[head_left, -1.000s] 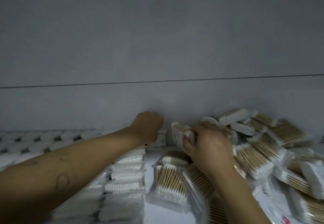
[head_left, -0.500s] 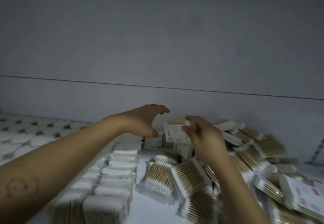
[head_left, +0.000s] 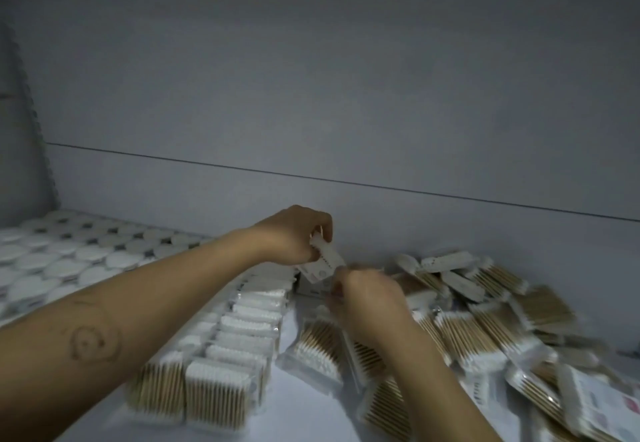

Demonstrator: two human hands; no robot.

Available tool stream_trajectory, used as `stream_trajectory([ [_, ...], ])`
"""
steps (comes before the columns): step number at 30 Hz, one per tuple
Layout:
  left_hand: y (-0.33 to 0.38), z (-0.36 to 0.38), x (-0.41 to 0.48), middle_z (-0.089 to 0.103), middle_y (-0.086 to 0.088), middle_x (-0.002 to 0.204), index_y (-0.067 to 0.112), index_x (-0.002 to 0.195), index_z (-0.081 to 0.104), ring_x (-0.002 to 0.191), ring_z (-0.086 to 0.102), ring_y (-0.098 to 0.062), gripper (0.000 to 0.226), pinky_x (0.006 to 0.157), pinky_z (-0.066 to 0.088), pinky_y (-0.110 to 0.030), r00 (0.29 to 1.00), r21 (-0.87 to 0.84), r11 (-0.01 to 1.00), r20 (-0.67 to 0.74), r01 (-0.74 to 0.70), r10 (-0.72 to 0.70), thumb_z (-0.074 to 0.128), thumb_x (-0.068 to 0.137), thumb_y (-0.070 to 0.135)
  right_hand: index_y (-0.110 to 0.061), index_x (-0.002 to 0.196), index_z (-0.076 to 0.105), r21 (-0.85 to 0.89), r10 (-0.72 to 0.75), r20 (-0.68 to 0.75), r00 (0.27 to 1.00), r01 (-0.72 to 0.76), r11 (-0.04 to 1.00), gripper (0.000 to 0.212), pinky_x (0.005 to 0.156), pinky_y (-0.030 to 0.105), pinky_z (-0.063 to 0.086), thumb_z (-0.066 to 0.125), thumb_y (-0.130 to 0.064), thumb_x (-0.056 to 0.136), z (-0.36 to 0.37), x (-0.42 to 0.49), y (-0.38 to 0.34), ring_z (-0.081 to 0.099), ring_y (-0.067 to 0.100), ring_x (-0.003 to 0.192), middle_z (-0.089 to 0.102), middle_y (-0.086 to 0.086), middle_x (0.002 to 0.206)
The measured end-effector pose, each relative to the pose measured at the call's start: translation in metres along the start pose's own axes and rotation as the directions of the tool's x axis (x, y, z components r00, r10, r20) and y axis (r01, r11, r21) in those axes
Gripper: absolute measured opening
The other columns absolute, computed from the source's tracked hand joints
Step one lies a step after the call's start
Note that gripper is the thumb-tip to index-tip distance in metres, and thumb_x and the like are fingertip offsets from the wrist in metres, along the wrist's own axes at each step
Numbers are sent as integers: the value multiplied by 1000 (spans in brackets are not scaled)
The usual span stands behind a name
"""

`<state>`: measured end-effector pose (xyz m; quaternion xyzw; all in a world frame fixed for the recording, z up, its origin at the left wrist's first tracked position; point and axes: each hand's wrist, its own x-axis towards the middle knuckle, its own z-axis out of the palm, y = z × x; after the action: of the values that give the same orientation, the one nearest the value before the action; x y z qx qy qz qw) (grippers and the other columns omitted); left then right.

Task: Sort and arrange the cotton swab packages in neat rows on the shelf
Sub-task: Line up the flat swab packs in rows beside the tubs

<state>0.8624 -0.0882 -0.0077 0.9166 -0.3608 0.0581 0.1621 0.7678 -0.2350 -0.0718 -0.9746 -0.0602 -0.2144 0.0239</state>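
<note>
1. Left hand (head_left: 294, 239): fingers curled round the upper end of one cotton swab package (head_left: 325, 258). The package is held tilted over the far end of the rows, close to the back panel (head_left: 346, 95).
2. Right hand (head_left: 369, 303): fingers bent, tips at the lower end of the same package. The hand is blurred, so it cannot be told whether it grips or only steadies the package.
3. Arranged rows (head_left: 249, 324): two lines of packages standing on edge and packed close, running from the front of the shelf (head_left: 304, 417) toward the back. Judged done.
4. Flat packages (head_left: 318, 344): just right of the rows, beneath the right forearm, lying down and not yet stood up.
5. Loose pile (head_left: 491, 324): many packages heaped at mixed angles across the right of the shelf. Judged to be the larger share left.
6. Round white lids (head_left: 69, 261): far left, in orderly lines; contents cannot be made out.
7. Progress, as a judgement: under half, with one package in hand for the rows and the pile unsorted.
</note>
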Motion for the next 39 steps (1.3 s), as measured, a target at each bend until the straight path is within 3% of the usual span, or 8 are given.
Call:
stream_trajectory([
  [4, -5, 14, 4, 56, 6, 102, 31, 94, 49, 92, 54, -16, 27, 74, 45, -30, 999, 31, 999, 17, 39, -40, 72, 80, 28, -19, 123, 59, -25, -43, 294, 955, 52, 998, 43, 98, 37, 37, 49, -47, 92, 8, 4, -15, 55, 28, 115, 60, 8, 126],
  [8, -10, 34, 17, 56, 5, 99, 27, 96, 52, 88, 53, -16, 23, 68, 40, -28, 997, 83, 996, 67, 29, -34, 70, 83, 25, -21, 132, 52, -51, -32, 530, 848, 70, 996, 57, 105, 43, 33, 36, -60, 94, 17, 4, -16, 48, 26, 124, 55, 5, 135],
  [12, -12, 44, 31, 55, 4, 97, 24, 94, 50, 93, 54, -19, 22, 64, 34, -24, 995, 133, 991, 98, 0, -14, 69, 83, 21, -23, 130, 50, -27, -28, 475, 879, 46, 999, 53, 97, 38, 37, 36, -60, 94, 16, 1, -7, 51, 28, 121, 56, 8, 131],
  [22, -14, 64, 42, 58, -2, 99, 19, 94, 57, 104, 49, -23, 12, 94, 26, -41, 993, 662, 749, 95, -6, -76, 59, 83, 16, -25, 117, 52, 25, -57, 236, 970, 52, 998, 41, 79, 33, 36, 43, -57, 93, 27, -6, 0, 58, 28, 106, 63, 6, 117],
  [24, -9, 66, 42, 54, -1, 90, 17, 84, 52, 106, 47, -24, 8, 98, 25, -44, 991, 693, 720, 88, 11, -100, 59, 82, 14, -26, 113, 53, 54, -45, 207, 977, 35, 998, 38, 75, 32, 35, 48, -56, 92, 26, -6, 1, 60, 28, 104, 64, 5, 114],
  [28, -7, 71, 38, 36, 3, 72, 19, 64, 31, 102, 46, -22, 39, 96, 24, -44, 995, 729, 685, 71, -1, -74, 58, 87, 34, -22, 117, 52, 42, -6, 225, 974, -4, 999, 35, 82, 34, 45, 61, -38, 88, 22, -1, 1, 60, 29, 107, 63, 6, 115],
  [32, -14, 69, 36, 60, -2, 96, 21, 84, 52, 104, 49, -24, 31, 96, 25, -43, 997, 723, 690, 55, -9, -45, 57, 87, 51, -20, 118, 52, 44, -12, 185, 983, 4, 999, 32, 74, 30, 42, 58, -27, 88, 14, 6, 8, 61, 30, 104, 64, 8, 112],
  [39, -20, 72, 40, 63, 0, 99, 24, 82, 42, 101, 54, -23, 28, 86, 27, -39, 999, 663, 748, -17, 42, -41, 64, 84, 41, -21, 108, 64, 282, 31, 120, 992, -64, 957, 25, 70, 26, 41, 62, -29, 85, -6, 26, 28, 60, 23, 98, 66, 1, 106],
])
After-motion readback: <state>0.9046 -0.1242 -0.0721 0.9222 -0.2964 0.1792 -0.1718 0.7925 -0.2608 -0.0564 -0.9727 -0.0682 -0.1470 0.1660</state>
